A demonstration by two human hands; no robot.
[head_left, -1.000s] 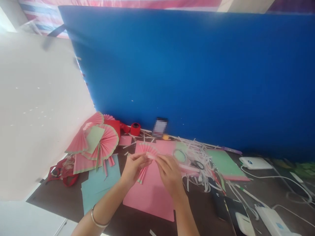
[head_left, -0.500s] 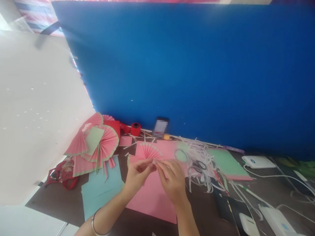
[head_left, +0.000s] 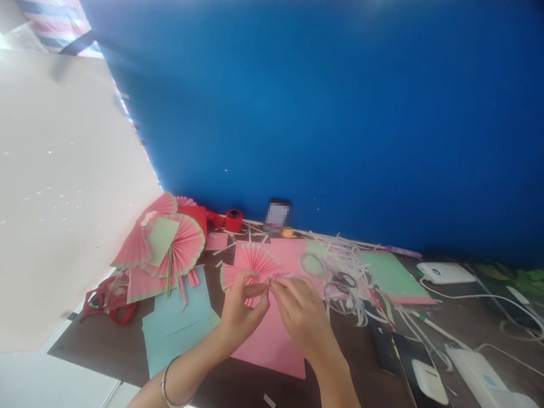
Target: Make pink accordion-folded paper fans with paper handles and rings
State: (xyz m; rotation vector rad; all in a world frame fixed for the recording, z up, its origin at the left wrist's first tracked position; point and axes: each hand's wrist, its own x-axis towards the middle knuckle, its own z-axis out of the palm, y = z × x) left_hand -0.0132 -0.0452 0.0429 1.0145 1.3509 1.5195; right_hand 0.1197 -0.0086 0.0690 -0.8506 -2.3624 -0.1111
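Note:
My left hand (head_left: pixel 239 310) and my right hand (head_left: pixel 302 310) meet fingertip to fingertip above a pink paper sheet (head_left: pixel 272 351). Both are closed in a pinch. Something small and pale sits between the fingertips, too small to name. Just beyond the fingers lies a pleated pink paper fan (head_left: pixel 255 258) with a pale green edge, its lower part hidden by my hands. A silver bangle (head_left: pixel 164 384) circles my left wrist.
Finished-looking pink fans (head_left: pixel 187 238) pile up at the left beside blue paper sheets (head_left: pixel 181 340). Red tape (head_left: pixel 233 221) stands at the back. Tangled white strips (head_left: pixel 346 263), a green sheet (head_left: pixel 395 277), and white devices with cables (head_left: pixel 446 273) lie to the right.
My left hand's fingers have curled into a rounder pinch, with a gap showing inside. The pale piece at the fingertips is less visible. The view has shifted slightly.

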